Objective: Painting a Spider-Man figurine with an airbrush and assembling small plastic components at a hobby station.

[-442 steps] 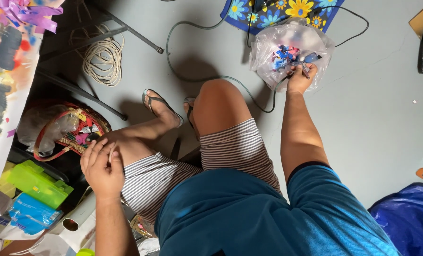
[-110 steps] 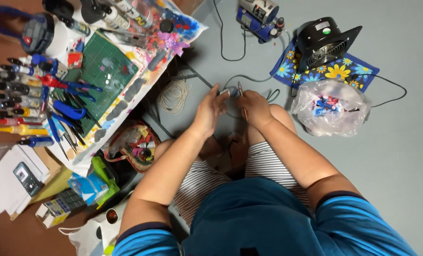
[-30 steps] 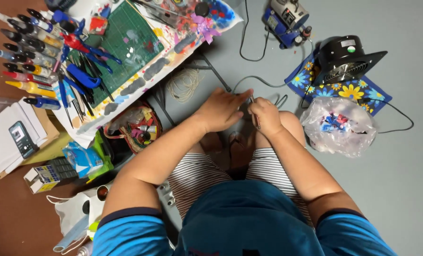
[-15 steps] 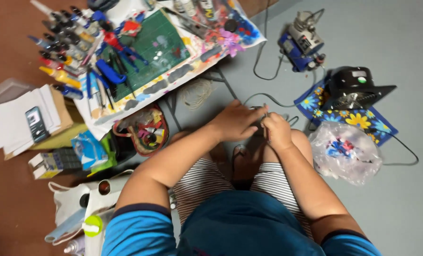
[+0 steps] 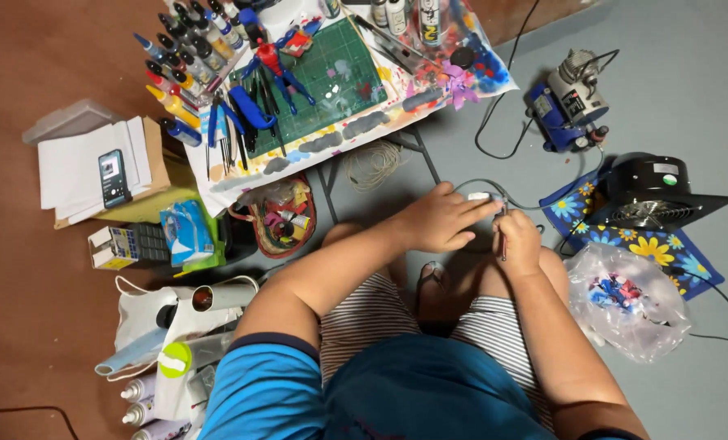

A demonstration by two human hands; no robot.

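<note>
A grey floor (image 5: 690,73) is seen from above, meeting a brown floor area at the left, and on it a person is seated with knees drawn up. A low surface (image 5: 356,134) covered with a paint-splashed sheet is set ahead, carrying a green cutting mat (image 5: 331,77), a row of small paint bottles (image 5: 180,61) and blue-handled tools (image 5: 250,110). To the right a black fan unit (image 5: 653,191) is placed on a flowered cloth (image 5: 617,236), with a small blue compressor (image 5: 568,102) behind it and a clear plastic bag (image 5: 629,301) of coloured bits beside the right knee. Between the knees and the surface, a small white part (image 5: 480,196) is pinched by the fingertips of the left hand (image 5: 437,220), the fingers curled around it. The right hand (image 5: 517,243) is closed around a thin stick-like tool (image 5: 503,236), its tip held just beside the part. A thin hose or cable (image 5: 494,122) is trailed from near the hands toward the compressor. The part is judged to be light, rigid and easily dropped, so it is best gripped by its edges, and the slim tool is best taken low on its shaft
</note>
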